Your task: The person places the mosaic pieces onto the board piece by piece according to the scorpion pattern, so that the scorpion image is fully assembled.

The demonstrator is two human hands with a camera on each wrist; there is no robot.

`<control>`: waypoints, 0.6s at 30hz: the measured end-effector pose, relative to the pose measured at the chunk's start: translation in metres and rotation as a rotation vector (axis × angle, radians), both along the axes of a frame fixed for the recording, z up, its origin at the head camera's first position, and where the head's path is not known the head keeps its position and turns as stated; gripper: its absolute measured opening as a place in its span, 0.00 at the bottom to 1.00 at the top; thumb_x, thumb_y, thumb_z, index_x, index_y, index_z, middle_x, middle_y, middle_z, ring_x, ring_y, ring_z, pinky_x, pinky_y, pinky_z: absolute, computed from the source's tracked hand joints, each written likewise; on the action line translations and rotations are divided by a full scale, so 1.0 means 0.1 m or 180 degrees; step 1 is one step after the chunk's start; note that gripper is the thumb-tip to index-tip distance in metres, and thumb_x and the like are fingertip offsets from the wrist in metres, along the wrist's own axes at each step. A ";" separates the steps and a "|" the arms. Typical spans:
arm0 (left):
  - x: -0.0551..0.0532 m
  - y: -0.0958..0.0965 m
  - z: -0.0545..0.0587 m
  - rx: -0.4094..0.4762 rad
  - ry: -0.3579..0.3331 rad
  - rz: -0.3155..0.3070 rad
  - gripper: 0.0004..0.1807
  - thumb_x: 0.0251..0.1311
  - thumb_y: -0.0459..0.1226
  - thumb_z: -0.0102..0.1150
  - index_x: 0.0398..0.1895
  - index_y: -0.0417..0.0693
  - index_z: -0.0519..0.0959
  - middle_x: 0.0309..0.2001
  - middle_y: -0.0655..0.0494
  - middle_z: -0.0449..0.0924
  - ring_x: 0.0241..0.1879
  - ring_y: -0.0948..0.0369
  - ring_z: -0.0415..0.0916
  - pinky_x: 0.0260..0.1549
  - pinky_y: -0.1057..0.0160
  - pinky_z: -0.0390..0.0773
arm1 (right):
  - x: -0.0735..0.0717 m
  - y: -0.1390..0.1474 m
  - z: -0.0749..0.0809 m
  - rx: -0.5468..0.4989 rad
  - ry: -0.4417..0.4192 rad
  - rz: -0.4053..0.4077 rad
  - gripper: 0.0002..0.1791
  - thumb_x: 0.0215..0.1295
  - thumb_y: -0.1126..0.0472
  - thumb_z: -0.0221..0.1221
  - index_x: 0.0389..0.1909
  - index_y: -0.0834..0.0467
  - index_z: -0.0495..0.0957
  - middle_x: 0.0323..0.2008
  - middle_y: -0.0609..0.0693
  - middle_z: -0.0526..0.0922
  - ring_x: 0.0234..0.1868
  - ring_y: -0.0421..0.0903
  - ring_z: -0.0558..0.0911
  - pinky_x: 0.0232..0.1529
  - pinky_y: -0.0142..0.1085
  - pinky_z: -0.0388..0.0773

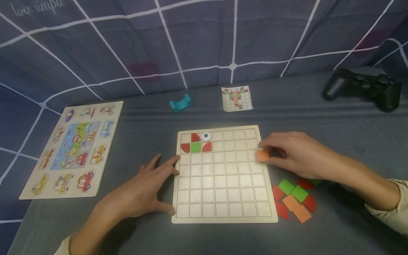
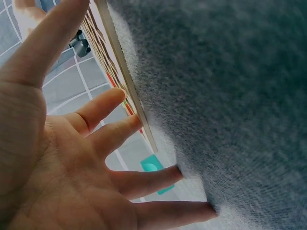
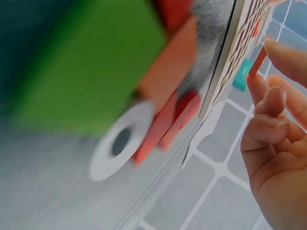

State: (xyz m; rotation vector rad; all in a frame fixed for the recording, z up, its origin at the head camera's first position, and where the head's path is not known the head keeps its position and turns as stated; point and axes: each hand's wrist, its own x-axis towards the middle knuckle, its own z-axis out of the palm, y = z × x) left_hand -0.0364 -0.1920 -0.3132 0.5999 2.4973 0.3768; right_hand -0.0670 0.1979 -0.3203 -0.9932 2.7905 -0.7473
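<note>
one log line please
right hand: pinches orange square tile; left hand: at wooden grid board edge; on board: red quarter-circles, green square, eye tile

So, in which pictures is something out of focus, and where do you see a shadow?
Right wrist view: the large green piece is strongly blurred, the pinched orange square clearer; left wrist view: the tabletop goes soft toward the upper right; head view: generally sharper, with a dark shadow beside the left forearm.

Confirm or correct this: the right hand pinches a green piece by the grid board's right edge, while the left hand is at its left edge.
The colour is wrong: the head view shows the right hand pinching an orange piece, not green. The rest stands.
</note>
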 end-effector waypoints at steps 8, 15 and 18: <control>0.02 0.02 -0.01 -0.0001 0.0092 -0.0037 0.47 0.35 0.58 0.80 0.61 0.56 0.70 0.78 0.57 0.48 0.74 0.35 0.38 0.55 0.20 0.48 | -0.20 -0.36 0.02 -0.0093 -0.0169 0.0175 0.15 0.57 0.62 0.71 0.46 0.55 0.84 0.41 0.42 0.83 0.34 0.39 0.78 0.39 0.40 0.77; 0.02 0.02 -0.01 0.0008 0.0085 -0.0037 0.47 0.34 0.57 0.81 0.60 0.56 0.69 0.78 0.56 0.49 0.74 0.35 0.38 0.55 0.20 0.48 | -0.39 -0.69 -0.01 -0.0186 -0.0068 0.0297 0.11 0.59 0.61 0.69 0.43 0.58 0.84 0.38 0.46 0.84 0.37 0.43 0.80 0.44 0.42 0.78; 0.01 0.02 -0.02 0.0009 0.0068 -0.0021 0.47 0.34 0.57 0.80 0.60 0.56 0.69 0.78 0.56 0.48 0.74 0.35 0.37 0.55 0.20 0.47 | -0.41 -0.81 -0.02 -0.0165 -0.0035 0.0260 0.10 0.60 0.62 0.67 0.43 0.58 0.84 0.38 0.46 0.84 0.37 0.43 0.80 0.42 0.42 0.78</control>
